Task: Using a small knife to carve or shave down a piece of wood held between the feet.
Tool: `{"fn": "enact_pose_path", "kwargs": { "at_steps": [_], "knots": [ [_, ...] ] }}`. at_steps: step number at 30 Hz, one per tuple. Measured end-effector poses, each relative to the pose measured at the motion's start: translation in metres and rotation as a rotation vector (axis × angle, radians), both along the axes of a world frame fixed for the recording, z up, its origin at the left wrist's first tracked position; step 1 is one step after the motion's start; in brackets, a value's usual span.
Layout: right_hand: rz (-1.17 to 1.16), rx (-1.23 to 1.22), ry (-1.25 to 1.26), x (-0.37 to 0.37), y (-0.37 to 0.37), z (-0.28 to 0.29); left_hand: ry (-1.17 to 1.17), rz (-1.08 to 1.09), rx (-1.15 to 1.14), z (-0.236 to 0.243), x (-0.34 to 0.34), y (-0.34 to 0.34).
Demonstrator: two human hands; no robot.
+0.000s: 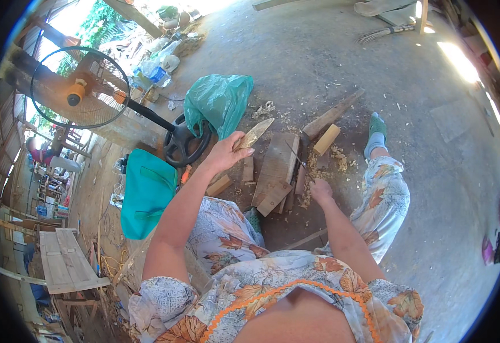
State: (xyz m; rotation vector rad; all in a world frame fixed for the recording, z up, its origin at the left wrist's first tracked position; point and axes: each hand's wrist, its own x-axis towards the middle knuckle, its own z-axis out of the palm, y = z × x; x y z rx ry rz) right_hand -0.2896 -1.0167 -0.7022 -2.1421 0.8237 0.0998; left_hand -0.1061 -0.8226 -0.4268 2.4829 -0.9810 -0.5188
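Note:
My left hand is closed round a pale, pointed piece of wood, its tip aimed up and to the right. Lower and to the right, my right hand grips a thin, dark, knife-like tool; its exact kind is hard to make out. That tool slants up-left over a wide wooden board on the floor between my legs. Beside the board lies a light wood block, with a long dark plank beyond it. Wood shavings are scattered around these pieces.
A standing fan with a round black base is at left. Near it are a green plastic bag and a teal bag. A broom lies far right on the concrete floor. A wooden panel stands lower left.

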Motion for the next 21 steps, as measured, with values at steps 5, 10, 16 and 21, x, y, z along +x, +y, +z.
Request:
{"fn": "enact_pose_path", "kwargs": {
  "at_steps": [5, 10, 16, 21],
  "knots": [
    [0.007, 0.011, 0.011, 0.000, -0.004, -0.002, 0.050, -0.019, -0.025, -0.006, 0.008, -0.004],
    [0.021, 0.038, 0.037, 0.001, -0.002, 0.001, 0.103, -0.068, -0.103, -0.030, 0.024, 0.004],
    [0.019, 0.043, 0.067, -0.004, -0.005, -0.003, 0.307, -0.080, -0.255, -0.023, 0.007, -0.009],
    [0.041, 0.022, 0.067, -0.002, -0.003, -0.005, 0.214, -0.143, -0.176, -0.027, 0.011, -0.006]
  ]
}}
